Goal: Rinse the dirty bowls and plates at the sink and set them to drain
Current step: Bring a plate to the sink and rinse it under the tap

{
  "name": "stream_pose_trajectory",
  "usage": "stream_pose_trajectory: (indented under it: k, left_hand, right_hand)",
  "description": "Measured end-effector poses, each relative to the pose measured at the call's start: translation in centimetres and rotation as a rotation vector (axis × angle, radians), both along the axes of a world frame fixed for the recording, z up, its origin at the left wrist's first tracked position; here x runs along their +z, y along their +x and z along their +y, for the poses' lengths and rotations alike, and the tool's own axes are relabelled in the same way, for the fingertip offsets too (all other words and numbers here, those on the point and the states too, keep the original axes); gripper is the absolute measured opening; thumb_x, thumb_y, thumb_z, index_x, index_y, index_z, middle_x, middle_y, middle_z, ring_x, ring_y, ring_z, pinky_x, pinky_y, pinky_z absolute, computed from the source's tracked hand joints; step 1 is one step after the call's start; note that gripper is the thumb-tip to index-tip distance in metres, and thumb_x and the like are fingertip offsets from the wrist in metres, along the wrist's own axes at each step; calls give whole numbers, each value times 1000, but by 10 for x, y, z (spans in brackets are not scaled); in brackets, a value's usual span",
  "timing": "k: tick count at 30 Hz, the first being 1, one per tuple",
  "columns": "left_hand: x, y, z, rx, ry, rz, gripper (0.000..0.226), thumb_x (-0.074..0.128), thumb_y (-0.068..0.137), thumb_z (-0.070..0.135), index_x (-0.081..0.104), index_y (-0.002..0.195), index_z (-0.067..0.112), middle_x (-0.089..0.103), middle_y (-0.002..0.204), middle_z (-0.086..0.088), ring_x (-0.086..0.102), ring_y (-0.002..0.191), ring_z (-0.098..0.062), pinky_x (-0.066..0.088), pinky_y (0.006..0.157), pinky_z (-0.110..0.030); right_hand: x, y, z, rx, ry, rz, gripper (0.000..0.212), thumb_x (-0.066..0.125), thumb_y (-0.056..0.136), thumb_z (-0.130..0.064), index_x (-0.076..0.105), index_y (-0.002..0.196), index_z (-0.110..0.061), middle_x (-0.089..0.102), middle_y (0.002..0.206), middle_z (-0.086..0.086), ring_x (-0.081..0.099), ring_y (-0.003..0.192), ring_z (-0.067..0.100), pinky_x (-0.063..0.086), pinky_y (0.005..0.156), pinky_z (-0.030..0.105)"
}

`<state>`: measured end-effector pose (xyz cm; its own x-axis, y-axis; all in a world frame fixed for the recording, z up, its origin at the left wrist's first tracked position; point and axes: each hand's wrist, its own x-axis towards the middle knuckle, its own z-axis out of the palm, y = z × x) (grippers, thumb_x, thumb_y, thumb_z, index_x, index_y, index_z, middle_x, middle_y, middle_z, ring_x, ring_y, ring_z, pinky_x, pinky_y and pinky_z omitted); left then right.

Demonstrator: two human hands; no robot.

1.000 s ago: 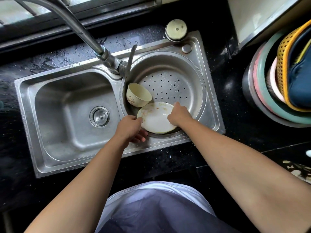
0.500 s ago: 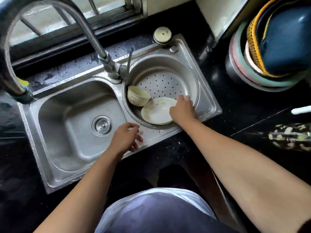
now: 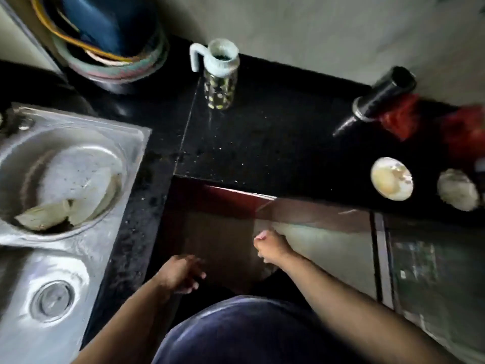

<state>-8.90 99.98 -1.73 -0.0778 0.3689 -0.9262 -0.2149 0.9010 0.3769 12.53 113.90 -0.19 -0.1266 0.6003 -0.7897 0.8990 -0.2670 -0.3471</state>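
Left hand (image 3: 181, 271): fingers loosely curled, holding nothing, wrist straight, positioned below the front edge of the counter (image 3: 262, 143). Right hand (image 3: 270, 245): fingers curled into the palm, nothing visible in it, forearm extended forward. Both hands are apart from the sink (image 3: 131, 158). The plate (image 3: 78, 179) lies blurred in the round basin at the counter's left end. A soiled bowl (image 3: 391, 178) and a second bowl (image 3: 458, 193) sit near the front edge at the right.

Two hands are seen: the left hand (image 3: 181, 274) and the right hand (image 3: 271, 248). On the counter (image 3: 275, 143) two dirty dishes are counted, a cream bowl (image 3: 391, 178) and a white dish (image 3: 458, 189). One spotted jar (image 3: 220, 88) and one black bottle (image 3: 383, 101) are also seen.
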Motion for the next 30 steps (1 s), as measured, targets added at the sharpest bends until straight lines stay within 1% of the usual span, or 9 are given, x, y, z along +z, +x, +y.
stream_pose_trajectory:
  k: [5,8,12,14,16,19,21,25,30]
  left_hand:
    - [-22,86,35,-270,-118,36,34,46,108,16,71,88,4,71,73,-8,59,56,-18,45,54,-24]
    - [-34,153,62,-391,-139,80,35,47,108,14,71,86,4,69,74,-8,56,55,-17,44,54,-25]
    - [-49,264,101,-468,-167,108,37,42,110,10,67,85,1,66,71,-9,58,45,-14,45,46,-21]
    - [-50,331,115,-525,-154,152,31,45,110,17,66,88,7,68,74,-6,62,55,-15,49,45,-21]
    - [-41,390,132,-586,-101,170,21,54,105,20,67,90,13,70,83,-3,63,67,-16,50,58,-27]
    - [-23,470,161,-565,-37,154,17,57,102,16,71,95,10,70,90,-9,61,73,-20,46,64,-28]
    - [-6,516,184,-543,75,128,18,53,104,13,71,102,8,71,102,-13,63,81,-23,48,66,-30]
    - [28,578,243,-510,337,87,26,43,108,6,65,122,3,70,110,-16,66,86,-21,53,65,-30]
    - [32,627,335,-337,463,99,25,43,108,9,63,123,13,73,109,-9,70,93,-24,57,78,-38]
  right_hand:
    - [-10,175,-40,-418,-88,-86,11,54,95,-17,64,92,-14,72,104,18,70,97,34,58,87,39]
    - [-17,273,-75,-565,-117,-72,5,57,97,-19,59,93,-22,65,104,8,59,91,22,51,74,23]
    - [-30,397,-115,-739,-194,-38,5,55,99,-19,60,99,-18,65,102,7,60,89,22,56,91,35]
    - [-33,459,-124,-756,-229,-28,7,55,99,-18,61,97,-16,65,98,6,60,86,22,57,89,35]
    - [-35,507,-118,-837,-227,0,10,55,99,-15,63,93,-14,67,94,7,62,81,23,57,77,34]
    - [-18,565,-97,-948,-252,108,19,52,97,-2,58,80,-6,58,81,18,53,60,26,41,54,28]
    - [-6,596,-69,-967,-242,146,18,51,96,3,56,79,-1,54,81,22,49,58,26,35,55,28]
    - [2,639,16,-977,-63,211,11,60,96,-9,68,91,-2,71,88,16,64,72,25,50,62,32]
    - [9,669,148,-983,126,347,14,57,98,-14,71,100,-11,74,99,18,68,74,23,52,66,34]
